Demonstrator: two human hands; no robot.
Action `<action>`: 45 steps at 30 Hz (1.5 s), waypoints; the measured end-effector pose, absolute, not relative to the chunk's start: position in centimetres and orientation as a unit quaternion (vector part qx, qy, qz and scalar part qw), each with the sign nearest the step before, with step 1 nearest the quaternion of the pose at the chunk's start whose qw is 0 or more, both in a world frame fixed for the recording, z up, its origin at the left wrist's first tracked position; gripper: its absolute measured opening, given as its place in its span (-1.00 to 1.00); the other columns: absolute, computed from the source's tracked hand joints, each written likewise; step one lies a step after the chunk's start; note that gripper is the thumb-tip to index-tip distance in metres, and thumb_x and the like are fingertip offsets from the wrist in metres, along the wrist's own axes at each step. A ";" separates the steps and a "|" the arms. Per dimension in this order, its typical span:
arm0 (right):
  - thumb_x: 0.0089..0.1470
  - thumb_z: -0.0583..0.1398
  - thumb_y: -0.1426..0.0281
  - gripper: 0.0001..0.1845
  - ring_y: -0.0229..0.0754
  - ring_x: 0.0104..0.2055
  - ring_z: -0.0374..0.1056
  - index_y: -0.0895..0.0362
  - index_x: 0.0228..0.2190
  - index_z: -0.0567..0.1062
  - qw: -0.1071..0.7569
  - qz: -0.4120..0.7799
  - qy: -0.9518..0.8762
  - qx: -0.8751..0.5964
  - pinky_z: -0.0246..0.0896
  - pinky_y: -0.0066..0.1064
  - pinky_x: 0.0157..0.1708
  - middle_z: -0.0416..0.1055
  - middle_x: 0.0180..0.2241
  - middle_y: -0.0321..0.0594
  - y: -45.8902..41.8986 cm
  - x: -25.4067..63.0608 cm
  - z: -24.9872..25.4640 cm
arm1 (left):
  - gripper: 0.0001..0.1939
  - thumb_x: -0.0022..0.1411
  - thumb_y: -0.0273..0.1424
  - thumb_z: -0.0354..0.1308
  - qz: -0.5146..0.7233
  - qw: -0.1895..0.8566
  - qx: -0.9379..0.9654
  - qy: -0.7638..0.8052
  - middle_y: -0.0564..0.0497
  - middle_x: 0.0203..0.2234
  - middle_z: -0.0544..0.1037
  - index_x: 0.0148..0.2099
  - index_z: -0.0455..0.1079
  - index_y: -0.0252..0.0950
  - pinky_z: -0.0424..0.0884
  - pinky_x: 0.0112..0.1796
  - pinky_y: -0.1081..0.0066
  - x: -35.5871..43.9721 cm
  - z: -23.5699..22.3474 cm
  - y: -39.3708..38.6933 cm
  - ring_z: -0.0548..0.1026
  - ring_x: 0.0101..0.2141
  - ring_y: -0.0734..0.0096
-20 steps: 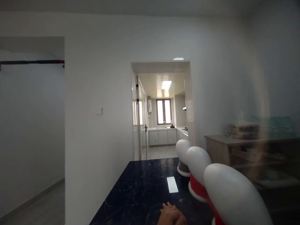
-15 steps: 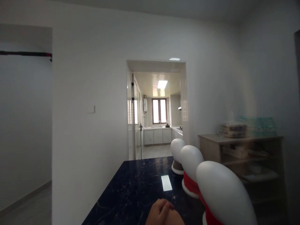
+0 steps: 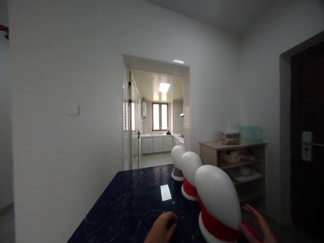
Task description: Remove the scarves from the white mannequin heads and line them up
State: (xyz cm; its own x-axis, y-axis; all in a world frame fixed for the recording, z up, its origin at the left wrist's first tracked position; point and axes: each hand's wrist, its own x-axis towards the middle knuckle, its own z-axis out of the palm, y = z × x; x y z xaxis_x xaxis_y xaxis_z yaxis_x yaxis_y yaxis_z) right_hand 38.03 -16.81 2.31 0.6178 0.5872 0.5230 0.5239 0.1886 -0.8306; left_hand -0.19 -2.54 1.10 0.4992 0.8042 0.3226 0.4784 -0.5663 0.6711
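Observation:
Three white mannequin heads stand in a row on a dark blue marble table (image 3: 131,202). The nearest head (image 3: 217,199) wears a red scarf (image 3: 215,226) round its neck. The middle head (image 3: 190,168) also has red cloth at its base, and the far head (image 3: 177,158) has none. My left hand (image 3: 160,229) rests on the table just left of the nearest head, fingers curled, with nothing visible in it. My right hand (image 3: 257,224) is at the right of that head, fingers spread, touching the end of the red scarf.
A wooden shelf unit (image 3: 233,162) stands against the right wall with a wrapped stack and teal boxes on top. A dark door (image 3: 307,141) is at far right. Straight ahead, a doorway (image 3: 157,114) opens into a lit kitchen.
The view has swung to the right, bringing the dark door into sight. My right hand has come into view beside the nearest head. My left hand has stayed low on the table.

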 end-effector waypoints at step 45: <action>-0.10 0.31 0.39 -0.75 -0.03 -0.11 0.50 0.06 -0.28 0.48 0.536 0.277 -0.638 -0.479 0.40 -0.28 -0.11 0.51 -0.15 -0.15 1.4 10.3 1.0 | -0.01 -0.07 0.04 0.48 0.574 0.377 0.589 0.426 -0.26 0.17 0.55 0.30 0.25 -0.30 0.41 0.21 0.13 -7.2 1.2 2.8 0.48 0.21 -0.13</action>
State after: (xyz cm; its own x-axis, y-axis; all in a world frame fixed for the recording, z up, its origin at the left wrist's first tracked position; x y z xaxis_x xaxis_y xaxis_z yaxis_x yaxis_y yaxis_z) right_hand 10.30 1.38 1.04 0.0331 0.9080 0.4177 0.3133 0.3874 -0.8670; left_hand -7.24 2.78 1.17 -0.0214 0.9341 0.3563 0.0693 -0.3542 0.9326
